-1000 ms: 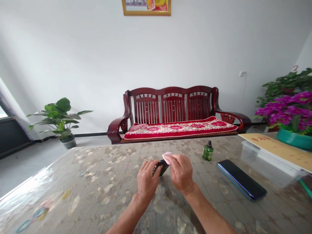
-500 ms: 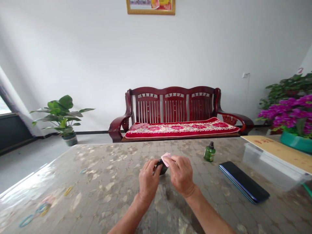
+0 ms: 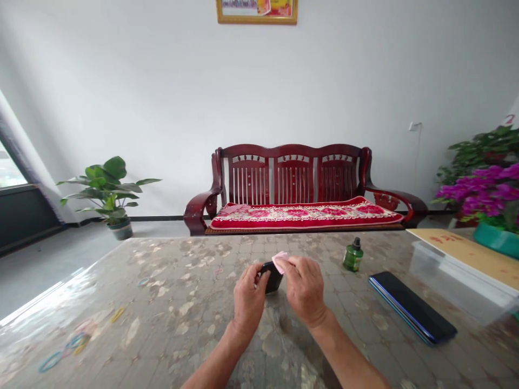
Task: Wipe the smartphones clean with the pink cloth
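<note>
Near the middle of the table, a small black flat object (image 3: 273,280) stands tilted, its left edge pinched between the thumb and fingers of my left hand (image 3: 248,296). My right hand (image 3: 305,289) is closed on a folded pink cloth (image 3: 280,261), which touches the top right corner of the black object. The fingertips of my right hand are partly hidden behind the cloth and knuckles. Just right of my right hand, a green bottle (image 3: 353,256) with a black cap stands upright.
A dark phone-like slab (image 3: 411,307) lies on the patterned table (image 3: 170,302) at right, beside a clear plastic box (image 3: 458,275) under a tan board (image 3: 466,248). Rubber bands (image 3: 67,348) lie at left. Purple flowers (image 3: 486,189) stand at far right.
The view has shifted slightly, so most things sit a little further right. The black object now shows more of its flat face, with the pink cloth still at its upper corner.
</note>
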